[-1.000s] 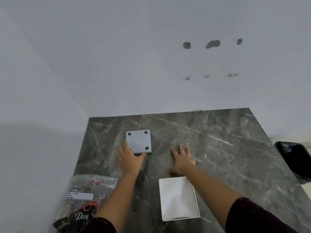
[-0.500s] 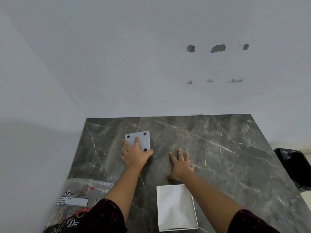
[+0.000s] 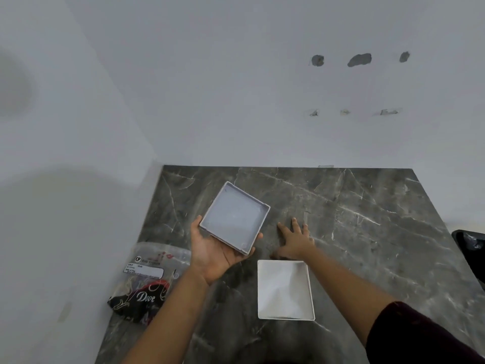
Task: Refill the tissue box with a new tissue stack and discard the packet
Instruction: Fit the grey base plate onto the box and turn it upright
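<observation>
My left hand [image 3: 212, 254] holds a square grey base panel [image 3: 233, 218] of the tissue box, lifted off the counter and turned so its shallow rimmed inside faces up. My right hand [image 3: 295, 241] lies flat on the marble counter with its fingers spread, holding nothing. Just below that hand stands the white tissue box body [image 3: 284, 288], open side up and showing a white inside. A clear plastic tissue packet [image 3: 147, 279] with a white label and dark print lies at the counter's left edge.
The dark marble counter [image 3: 367, 232] meets white walls at its back and left. A black bin with a liner [image 3: 471, 245] shows beyond the counter's right edge.
My left hand took hold of the grey panel, lifted it off the counter and flipped it from dotted side up to rimmed side up. My right hand stayed flat.
</observation>
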